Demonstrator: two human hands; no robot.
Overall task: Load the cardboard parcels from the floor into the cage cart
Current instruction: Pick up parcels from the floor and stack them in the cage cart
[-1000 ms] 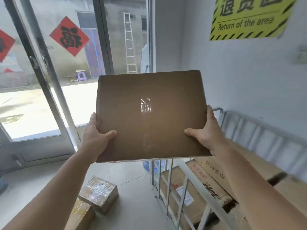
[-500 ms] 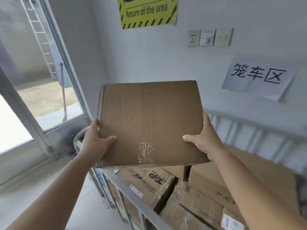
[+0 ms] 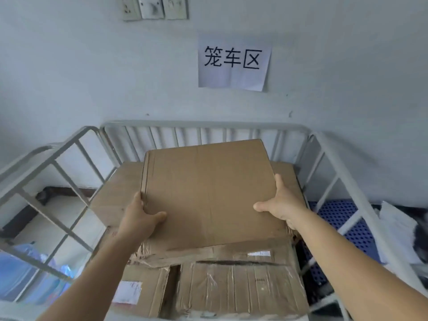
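Parcel (image 3: 208, 193) now over cage cart (image 3: 199, 124)

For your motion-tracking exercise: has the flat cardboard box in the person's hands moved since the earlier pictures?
Yes. The flat cardboard box has come down inside the cage cart, below its top rail and onto the stacked parcels.

The cart (image 3: 331, 147) is open on top. Its bars stand on three sides. Boxes (image 3: 240, 288) fill the inside.

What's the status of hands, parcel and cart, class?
Both hands, left and right, grip flat parcel. Parcel over stacked boxes inside cage cart. Nothing blocking.
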